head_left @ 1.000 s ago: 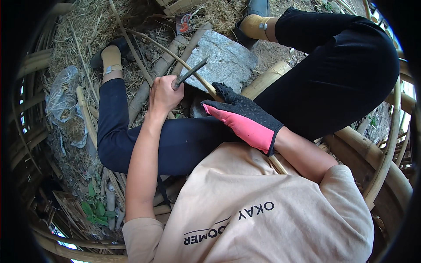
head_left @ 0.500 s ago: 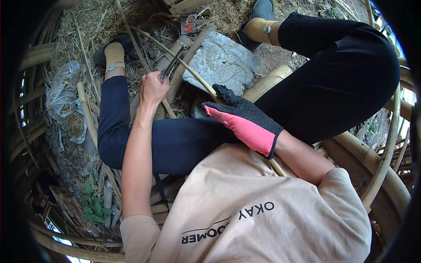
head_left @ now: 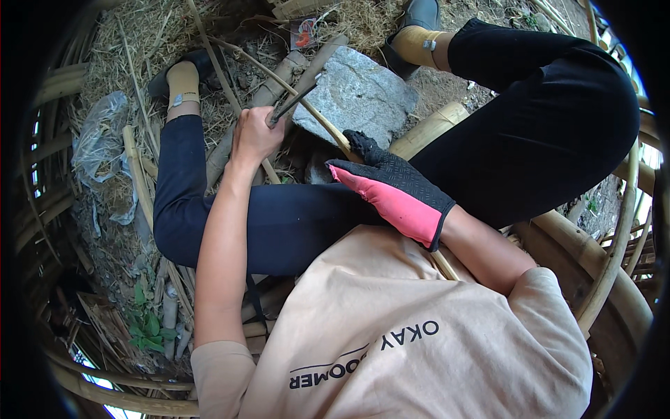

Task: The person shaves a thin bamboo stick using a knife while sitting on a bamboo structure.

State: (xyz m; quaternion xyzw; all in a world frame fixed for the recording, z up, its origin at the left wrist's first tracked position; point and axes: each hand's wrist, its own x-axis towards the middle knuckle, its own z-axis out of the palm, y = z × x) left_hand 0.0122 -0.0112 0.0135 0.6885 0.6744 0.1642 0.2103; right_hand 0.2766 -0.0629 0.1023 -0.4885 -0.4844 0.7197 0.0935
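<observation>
Straw-strewn ground (head_left: 143,35); grey stone (head_left: 363,98) behind stick (head_left: 324,123), blade (head_left: 287,109).

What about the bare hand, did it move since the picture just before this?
Yes. The bare left hand has moved rightward, closer to the grey stone, along with the dark blade it grips.

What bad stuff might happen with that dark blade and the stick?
The left hand is bare and grips the dark blade, so a slip might cut it.
The blade is close to the stick that the gloved right hand holds; if it skidded along, it might hit that hand.
The left leg is near too, so a wild swing could hurt it.
</observation>
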